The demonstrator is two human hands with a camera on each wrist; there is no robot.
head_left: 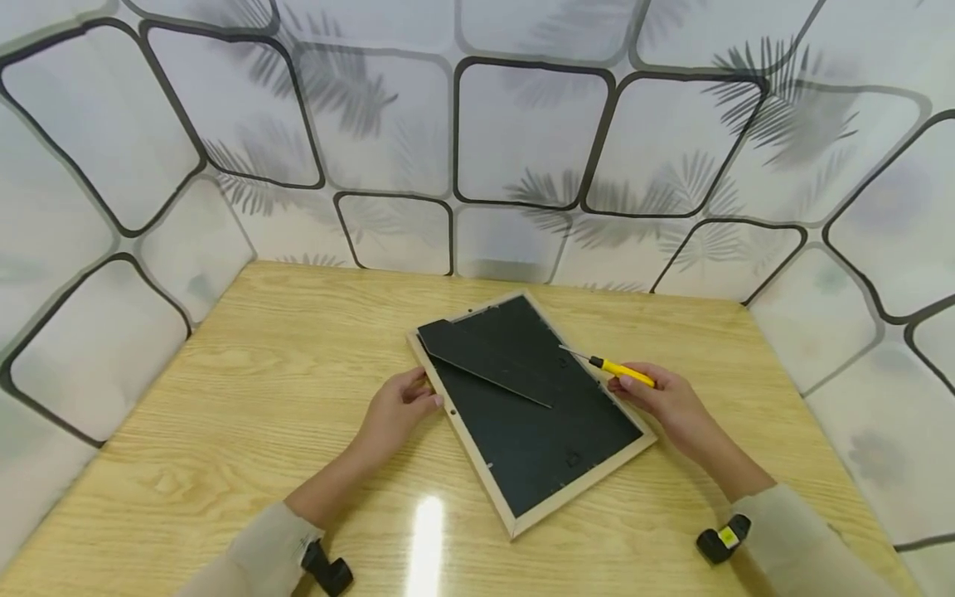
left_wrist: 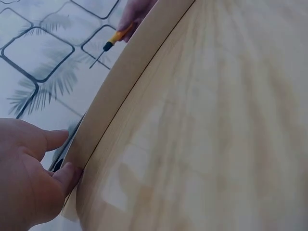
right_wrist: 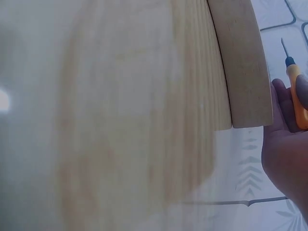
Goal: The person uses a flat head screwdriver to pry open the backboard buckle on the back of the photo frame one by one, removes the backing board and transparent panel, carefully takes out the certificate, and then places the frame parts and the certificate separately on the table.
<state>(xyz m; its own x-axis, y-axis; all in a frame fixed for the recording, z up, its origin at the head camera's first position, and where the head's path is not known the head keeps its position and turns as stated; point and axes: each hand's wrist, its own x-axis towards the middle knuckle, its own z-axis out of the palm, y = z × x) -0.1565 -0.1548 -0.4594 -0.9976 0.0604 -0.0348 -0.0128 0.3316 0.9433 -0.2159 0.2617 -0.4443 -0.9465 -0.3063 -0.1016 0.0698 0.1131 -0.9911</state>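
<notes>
A picture frame [head_left: 578, 489] with a light wood rim lies face down on the wooden table [head_left: 246, 398], its black backing board [head_left: 537, 431] up and a black stand flap [head_left: 488, 352] across the top. My left hand [head_left: 403, 406] rests against the frame's left edge [left_wrist: 115, 91], fingers touching the rim. My right hand [head_left: 660, 398] grips a small yellow-handled screwdriver [head_left: 622, 371] at the frame's right edge, its metal tip over the backing board. The screwdriver [right_wrist: 297, 91] shows beside the frame's rim [right_wrist: 243, 67] in the right wrist view.
Walls papered with dark-outlined rounded tiles and leaf prints [head_left: 522, 141] close in the table at the back and both sides. A glare spot [head_left: 427, 539] lies on the table near the front edge. Wrist-camera mounts [head_left: 328, 570] [head_left: 722, 539] sit on both sleeves.
</notes>
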